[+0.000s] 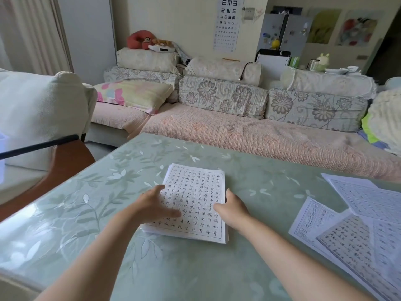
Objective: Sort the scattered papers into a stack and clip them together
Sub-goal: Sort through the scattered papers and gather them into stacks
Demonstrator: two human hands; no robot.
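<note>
A stack of white papers [195,192] printed with handwritten characters lies in the middle of the green table [86,213]. My left hand [152,203] rests flat on the stack's left side, fingers spread over the top sheet. My right hand [233,206] sits at the stack's right edge, thumb on the top sheet and fingers along the side. Several loose sheets [358,224] lie overlapping at the table's right side, apart from both hands. No clip is in view.
A sofa [238,131] with floral cushions runs along the table's far edge. A white armchair [39,109] and a brown wooden surface [65,168] with a black rod [39,146] stand to the left.
</note>
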